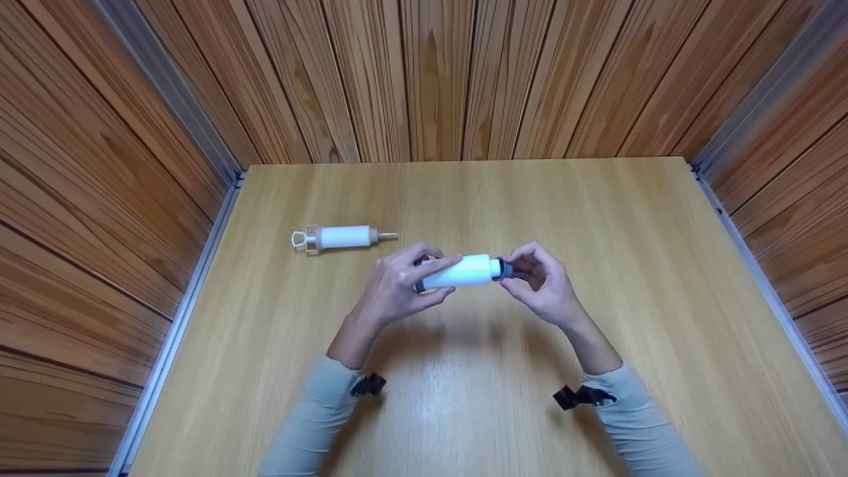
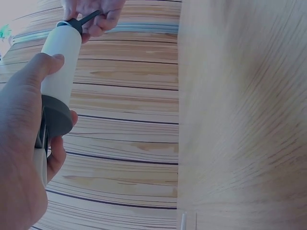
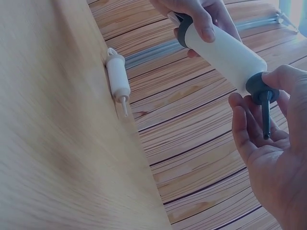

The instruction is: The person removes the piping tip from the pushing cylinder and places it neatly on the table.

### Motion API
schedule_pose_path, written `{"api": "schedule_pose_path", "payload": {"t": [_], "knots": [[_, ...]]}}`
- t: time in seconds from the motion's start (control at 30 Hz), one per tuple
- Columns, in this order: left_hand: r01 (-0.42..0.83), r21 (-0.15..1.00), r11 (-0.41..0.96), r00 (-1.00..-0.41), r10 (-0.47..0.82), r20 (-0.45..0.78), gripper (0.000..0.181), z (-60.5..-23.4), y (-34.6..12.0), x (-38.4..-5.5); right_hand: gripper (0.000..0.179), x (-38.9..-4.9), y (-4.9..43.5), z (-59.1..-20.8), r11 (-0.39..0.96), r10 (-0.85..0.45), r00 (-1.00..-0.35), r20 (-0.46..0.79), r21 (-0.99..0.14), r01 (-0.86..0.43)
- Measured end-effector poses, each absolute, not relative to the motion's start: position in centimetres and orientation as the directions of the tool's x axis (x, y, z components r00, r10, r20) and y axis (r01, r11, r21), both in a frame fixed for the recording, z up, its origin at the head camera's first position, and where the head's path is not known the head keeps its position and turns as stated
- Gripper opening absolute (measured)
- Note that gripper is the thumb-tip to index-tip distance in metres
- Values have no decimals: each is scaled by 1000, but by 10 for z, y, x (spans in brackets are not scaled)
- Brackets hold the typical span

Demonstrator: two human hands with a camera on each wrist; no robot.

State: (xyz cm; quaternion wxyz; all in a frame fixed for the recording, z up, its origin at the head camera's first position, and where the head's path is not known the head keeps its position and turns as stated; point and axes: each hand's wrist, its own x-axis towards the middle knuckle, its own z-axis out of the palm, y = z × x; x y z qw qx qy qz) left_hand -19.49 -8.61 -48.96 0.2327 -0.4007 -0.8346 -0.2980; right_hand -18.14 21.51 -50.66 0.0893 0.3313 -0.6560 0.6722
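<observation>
Both hands hold a syringe with a white barrel (image 1: 467,271) above the table. My left hand (image 1: 397,281) grips its rear end, thumb along the barrel in the left wrist view. A dark end cap (image 2: 56,115) and part of a light handle (image 2: 40,165) show by that palm. At the other end, my right hand (image 1: 544,283) pinches the dark nozzle cap (image 3: 259,87) between thumb and fingers. Its thin nozzle (image 3: 266,117) points toward the right palm. In the head view, a white neck shows between barrel and cap.
A second white syringe (image 1: 344,236) with beige ends and a ring handle lies on the wooden table (image 1: 596,218), left of and beyond the hands. Wood-plank walls (image 1: 437,79) with metal edge strips (image 1: 192,278) close in the back and sides.
</observation>
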Motion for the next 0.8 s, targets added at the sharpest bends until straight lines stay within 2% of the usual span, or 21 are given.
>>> {"api": "schedule_pose_path", "payload": {"t": [0.23, 0.5, 0.8], "knots": [[810, 322, 490, -568, 523, 636, 48, -492, -86, -198, 34, -181, 222, -508, -144, -284, -771, 570, -820, -554], [789, 372, 490, -607, 522, 600, 47, -502, -84, -205, 34, -181, 230, -511, -132, -240, -798, 552, -833, -537], [759, 423, 496, -649, 521, 554, 45, -515, -80, -222, 32, -179, 238, -517, -147, -228, -794, 563, -826, -544]]}}
